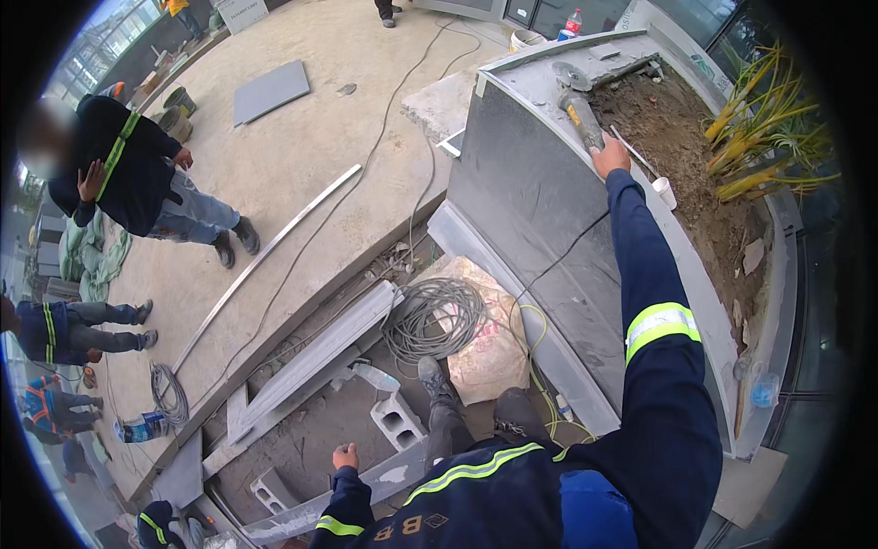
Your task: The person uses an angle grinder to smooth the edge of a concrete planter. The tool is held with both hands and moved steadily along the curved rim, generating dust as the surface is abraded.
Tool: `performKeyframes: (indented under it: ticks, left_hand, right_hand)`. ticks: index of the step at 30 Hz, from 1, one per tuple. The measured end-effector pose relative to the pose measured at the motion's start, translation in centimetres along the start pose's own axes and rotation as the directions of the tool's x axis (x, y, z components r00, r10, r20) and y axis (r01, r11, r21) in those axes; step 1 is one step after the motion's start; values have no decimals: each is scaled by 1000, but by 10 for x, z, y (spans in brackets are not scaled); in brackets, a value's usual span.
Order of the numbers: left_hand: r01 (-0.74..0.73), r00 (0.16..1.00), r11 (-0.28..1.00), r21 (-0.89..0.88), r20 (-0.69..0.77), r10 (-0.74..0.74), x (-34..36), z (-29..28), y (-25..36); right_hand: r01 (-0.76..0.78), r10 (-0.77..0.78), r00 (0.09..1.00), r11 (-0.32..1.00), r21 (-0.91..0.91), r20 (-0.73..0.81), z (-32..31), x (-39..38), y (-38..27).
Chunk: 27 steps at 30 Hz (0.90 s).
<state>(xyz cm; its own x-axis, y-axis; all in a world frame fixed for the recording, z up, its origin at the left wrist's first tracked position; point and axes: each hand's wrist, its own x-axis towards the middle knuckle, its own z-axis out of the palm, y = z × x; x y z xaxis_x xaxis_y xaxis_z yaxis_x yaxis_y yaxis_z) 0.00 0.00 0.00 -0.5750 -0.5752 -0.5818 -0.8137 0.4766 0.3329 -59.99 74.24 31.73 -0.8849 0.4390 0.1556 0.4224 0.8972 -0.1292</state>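
A: Start at the left. What do you log from where you stand?
B: A bystander (128, 174) in a dark jacket with a yellow-green band, on the pale paving (302, 174). Right of that, a metal strip (265, 261) lies slantwise, with a grey slab (273, 91) flat beyond it.
A: The worker's left hand (346, 456)?
B: Low, well apart from the grinder. Fingers look curled; too small to tell whether they are fully closed or hold anything. Nearest item: a hollow block (397, 421), just to its right.
A: Next along?
B: A grey cable coil (437, 316), partly on a pale, stained sack (485, 366). The worker's boots are by the sack. Then the dark side of a raised planter (530, 183).
A: The grinder (581, 119)?
B: On the planter's far left side, disc end pointing away from the worker, over the grey ledge. Disc contact: cannot tell.
A: Right hand (611, 157)?
B: Clamped on the grinder's near end, arm outstretched.
A: Far right?
B: A white cup (665, 192) near that hand, brown soil (704, 174), then a yellow-green plant (759, 137).
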Motion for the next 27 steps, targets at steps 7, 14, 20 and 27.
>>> performKeyframes:
  ticks: [7,14,20,27]
  left_hand:
    - [-132,987,991,-35,86,135,14,26,42]
    - [-317,932,948,27,192,307,24,27,178]
    - [-375,924,925,57,107,368,53,27,256]
    - [-441,893,881,170,184,411,-16,46,322]
  right_hand:
    - [-95,100,994,988,119,-41,-13,-18,0]
    - [-95,86,994,987,133,73,-31,-9,-2]
    - [-98,42,958,978,185,283,-50,23,-3]
    - [-87,25,973,961,263,228,-24,19,-9]
